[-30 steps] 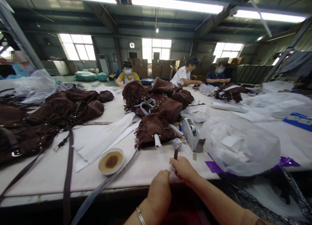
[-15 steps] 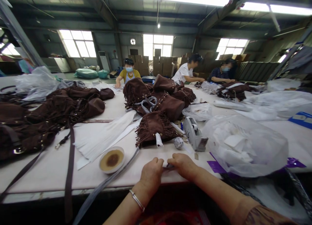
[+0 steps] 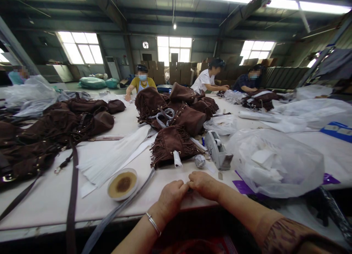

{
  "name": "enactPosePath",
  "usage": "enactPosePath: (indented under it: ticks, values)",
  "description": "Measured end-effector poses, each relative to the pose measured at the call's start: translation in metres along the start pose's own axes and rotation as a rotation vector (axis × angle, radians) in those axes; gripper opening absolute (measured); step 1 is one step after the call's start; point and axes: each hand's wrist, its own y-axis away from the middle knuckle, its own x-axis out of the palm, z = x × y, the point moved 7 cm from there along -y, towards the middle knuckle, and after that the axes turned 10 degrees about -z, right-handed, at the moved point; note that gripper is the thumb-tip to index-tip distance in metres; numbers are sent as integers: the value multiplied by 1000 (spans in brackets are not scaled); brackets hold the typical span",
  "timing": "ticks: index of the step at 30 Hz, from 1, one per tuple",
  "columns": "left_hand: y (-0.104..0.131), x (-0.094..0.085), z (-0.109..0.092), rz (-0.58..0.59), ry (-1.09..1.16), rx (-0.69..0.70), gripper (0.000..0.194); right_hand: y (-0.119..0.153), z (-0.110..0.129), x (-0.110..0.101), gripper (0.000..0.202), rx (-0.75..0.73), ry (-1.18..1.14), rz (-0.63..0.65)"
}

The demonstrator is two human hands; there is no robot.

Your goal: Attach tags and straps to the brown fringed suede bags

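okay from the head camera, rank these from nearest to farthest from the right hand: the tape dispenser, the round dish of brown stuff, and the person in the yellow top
From the right hand:
1. Tape dispenser, just beyond it, slightly to the right.
2. Round dish, off to the left past the left hand.
3. Person in the yellow top, at the table's far end.

Fringed bag blocks ahead (tape dispenser beside).

Tape dispenser, round dish, plastic bag

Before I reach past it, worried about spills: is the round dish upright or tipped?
Upright: the dish sits flat on the table, brown contents showing.
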Motion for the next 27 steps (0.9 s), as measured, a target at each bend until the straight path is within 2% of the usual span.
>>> enactPosePath:
  ticks: [5,9,13,19,22,24,27]
  values:
    - [-5,1,1,-1,74,42,18,-2,-7,-2,18,64,-174,-75]
    - [-10,6,9,13,104,-22,19,-4,-3,-1,17,113,-253,-118]
    - [-13,12,16,5,88,-109,23,2,-7,4,21,277,-291,-149]
    - [-13,15,12,-24,84,-155,21,11,-16,6,24,533,-414,-238]
    - [-10,14,8,-42,104,-136,17,6,-17,6,34,524,-435,-199]
    - [-7,10,7,-91,174,-125,24,4,-17,7,38,476,-393,-145]
    - [-1,6,11,-174,260,-179,24,4,-21,6,38,431,-299,-120]
